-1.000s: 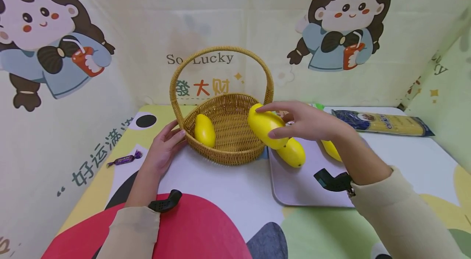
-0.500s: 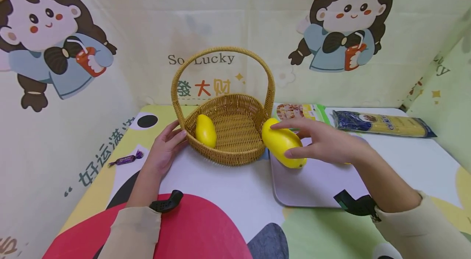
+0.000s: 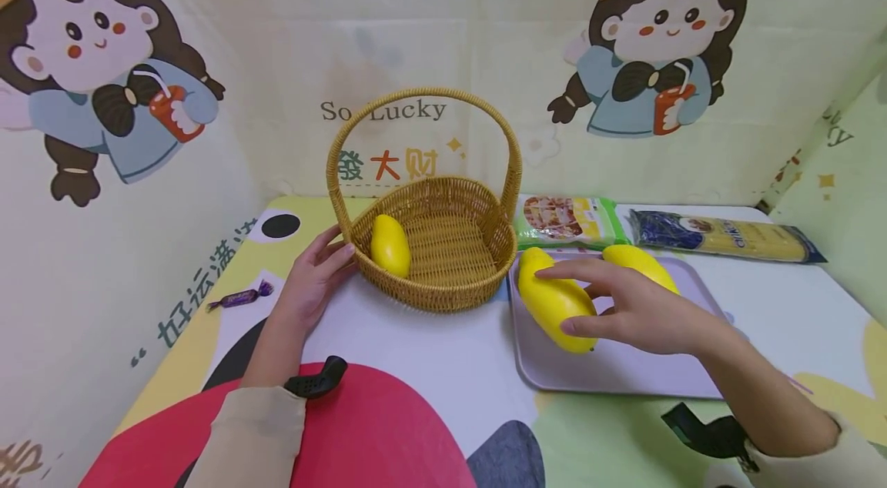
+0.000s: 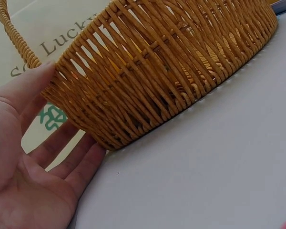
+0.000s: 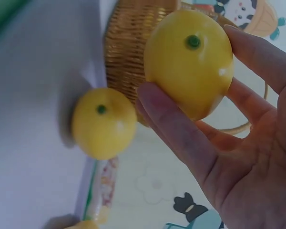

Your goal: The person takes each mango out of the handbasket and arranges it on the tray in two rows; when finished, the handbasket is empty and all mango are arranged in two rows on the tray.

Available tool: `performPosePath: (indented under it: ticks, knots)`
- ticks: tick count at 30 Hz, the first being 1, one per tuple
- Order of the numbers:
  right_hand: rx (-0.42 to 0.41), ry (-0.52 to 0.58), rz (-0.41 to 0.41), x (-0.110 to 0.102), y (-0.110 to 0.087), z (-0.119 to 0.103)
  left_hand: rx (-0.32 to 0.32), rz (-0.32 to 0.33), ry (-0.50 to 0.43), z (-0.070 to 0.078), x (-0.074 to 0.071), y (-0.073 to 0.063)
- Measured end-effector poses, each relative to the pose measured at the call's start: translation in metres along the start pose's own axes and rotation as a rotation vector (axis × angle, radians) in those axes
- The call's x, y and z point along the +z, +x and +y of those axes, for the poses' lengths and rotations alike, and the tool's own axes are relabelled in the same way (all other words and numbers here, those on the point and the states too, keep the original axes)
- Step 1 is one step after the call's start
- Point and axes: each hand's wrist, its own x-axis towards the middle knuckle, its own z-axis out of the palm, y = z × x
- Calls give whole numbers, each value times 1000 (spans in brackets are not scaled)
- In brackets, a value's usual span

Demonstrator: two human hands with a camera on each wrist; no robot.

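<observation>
Yellow, smooth oval mango (image 3: 547, 303) fills gripping right fingers (image 3: 575, 269); extended left fingers (image 4: 89, 166) touch a wicker basket (image 3: 433, 295).

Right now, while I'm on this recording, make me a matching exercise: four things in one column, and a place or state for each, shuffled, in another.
1. Left hand
2. Purple-wrapped candy
3. Right hand
4. Pasta packet

A. Holds a yellow mango
B. Right of the green-edged packet
C. Touches the wicker basket
D. Leftmost, touched by neither hand

Pairs: 1-C, 2-D, 3-A, 4-B
</observation>
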Motion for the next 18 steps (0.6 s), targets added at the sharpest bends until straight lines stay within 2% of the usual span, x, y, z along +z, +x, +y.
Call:
performPosePath:
  ticks: [3,10,18]
  knots:
    - [23,-5,-33,6,-7,3,1,-4,-2,1,1,2]
    - [-28,-44,-69,22,-11,9,-4,0,2,2,1,-1]
    - [13,-110,-88,32,-12,8,6,-3,-5,3,2,-3]
